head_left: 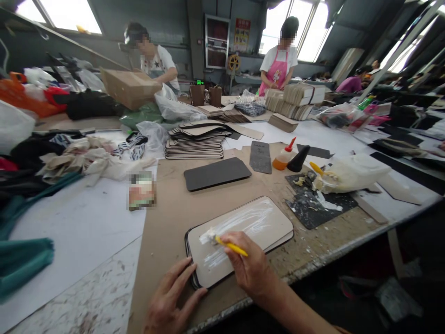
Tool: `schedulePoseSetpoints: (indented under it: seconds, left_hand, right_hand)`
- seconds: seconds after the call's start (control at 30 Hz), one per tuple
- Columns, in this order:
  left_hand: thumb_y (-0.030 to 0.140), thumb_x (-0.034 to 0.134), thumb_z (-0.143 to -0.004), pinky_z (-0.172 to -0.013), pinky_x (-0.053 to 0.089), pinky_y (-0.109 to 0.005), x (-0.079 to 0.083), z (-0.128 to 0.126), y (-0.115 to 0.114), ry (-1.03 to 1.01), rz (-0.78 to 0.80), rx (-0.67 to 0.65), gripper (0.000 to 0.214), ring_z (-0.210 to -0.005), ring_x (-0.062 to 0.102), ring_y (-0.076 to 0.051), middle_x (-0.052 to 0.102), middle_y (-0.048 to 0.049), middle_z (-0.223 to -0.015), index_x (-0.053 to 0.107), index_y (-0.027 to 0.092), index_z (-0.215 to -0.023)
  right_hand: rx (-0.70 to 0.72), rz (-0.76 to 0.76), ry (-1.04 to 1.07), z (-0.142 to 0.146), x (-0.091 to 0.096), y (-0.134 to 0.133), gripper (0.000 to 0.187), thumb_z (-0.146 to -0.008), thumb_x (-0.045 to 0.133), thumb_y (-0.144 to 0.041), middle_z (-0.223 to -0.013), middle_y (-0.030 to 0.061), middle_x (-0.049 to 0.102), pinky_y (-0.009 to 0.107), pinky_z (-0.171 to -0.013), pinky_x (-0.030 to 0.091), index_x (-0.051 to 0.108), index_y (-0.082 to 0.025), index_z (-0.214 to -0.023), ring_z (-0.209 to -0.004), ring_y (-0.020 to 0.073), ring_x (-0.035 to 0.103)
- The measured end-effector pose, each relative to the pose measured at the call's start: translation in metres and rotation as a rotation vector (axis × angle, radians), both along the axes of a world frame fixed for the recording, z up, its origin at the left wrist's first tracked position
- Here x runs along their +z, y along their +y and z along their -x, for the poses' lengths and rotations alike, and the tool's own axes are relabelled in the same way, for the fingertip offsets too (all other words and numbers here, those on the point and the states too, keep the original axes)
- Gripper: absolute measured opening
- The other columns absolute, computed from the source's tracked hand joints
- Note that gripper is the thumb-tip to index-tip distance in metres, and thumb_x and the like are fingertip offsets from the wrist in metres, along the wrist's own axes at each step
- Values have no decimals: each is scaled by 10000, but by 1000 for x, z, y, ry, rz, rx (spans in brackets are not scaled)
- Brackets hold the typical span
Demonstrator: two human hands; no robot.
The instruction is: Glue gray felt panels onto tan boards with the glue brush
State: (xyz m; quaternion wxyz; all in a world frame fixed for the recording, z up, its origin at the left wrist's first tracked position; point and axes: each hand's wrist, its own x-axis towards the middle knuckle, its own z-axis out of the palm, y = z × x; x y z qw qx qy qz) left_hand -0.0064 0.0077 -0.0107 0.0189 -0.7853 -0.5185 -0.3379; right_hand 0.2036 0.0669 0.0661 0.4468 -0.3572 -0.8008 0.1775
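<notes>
My right hand (248,266) is closed around the yellow handle of a brush (232,246). The brush head, coated in white paste, rests on the top one of several stacked beige panels (278,221) with dark edges and rounded corners. Streaks of white paste run across that panel. At the stack's left edge, my left hand (174,294) lies with fingers spread, its fingertips touching the edge. Just behind the stack a dark grey panel (218,174) of similar shape lies flat on the brown board.
A paste-smeared dark sheet (313,204) and a white plastic container (358,171) stand right, near an orange bottle (283,157) with a red nozzle. More panels (194,143) are piled behind. Cloth scraps (83,157) cover the left. Two people (280,65) work across the table.
</notes>
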Motion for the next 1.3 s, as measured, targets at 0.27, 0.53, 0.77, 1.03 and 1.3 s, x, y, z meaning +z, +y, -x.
schedulePoseSetpoints:
  seconds: [0.27, 0.53, 0.77, 1.03, 1.3]
  left_hand:
    - [356, 577, -811, -852, 542, -319, 3, -2, 1, -21, -33, -7, 363, -977, 636, -202, 618, -110, -1120, 559, 175, -1125]
    - [337, 604, -790, -850, 550, -332, 1, 0, 1, -23, -29, -14, 364, -983, 636, -212, 626, -95, -1122, 572, 196, -1125]
    - [359, 590, -800, -820, 563, -336, 7, -4, 2, -21, -24, 8, 352, -958, 647, -214, 636, -110, -1099, 581, 175, -1100]
    - [361, 578, -812, -816, 565, -306, 14, -8, 1, -13, -17, 24, 331, -958, 648, -197, 654, -93, -1070, 577, 192, -1096]
    - [330, 599, -798, -845, 553, -336, 2, -2, 2, -2, -39, -13, 369, -983, 633, -212, 623, -108, -1116, 561, 179, -1133]
  right_hand:
    - [-165, 306, 34, -46, -1, -28, 188, -912, 399, -224, -876, 48, 649, 235, -707, 525, 559, -198, -1007, -780, 138, 640]
    - [-761, 144, -144, -149, 6, 2, 370, -881, 384, -491, -717, 58, 654, 303, -578, 528, 580, -177, -881, -594, 183, 646]
    - [-707, 177, -43, -126, 11, -3, 334, -888, 395, -454, -799, 71, 648, 285, -593, 533, 585, -179, -888, -617, 164, 640]
    - [-224, 341, 222, -22, 1, -5, 262, -922, 383, -340, -809, 59, 622, 244, -610, 530, 585, -176, -890, -635, 128, 616]
    - [-524, 257, 74, -81, -10, 28, 327, -892, 414, -453, -767, 63, 650, 280, -613, 526, 575, -169, -884, -621, 156, 636]
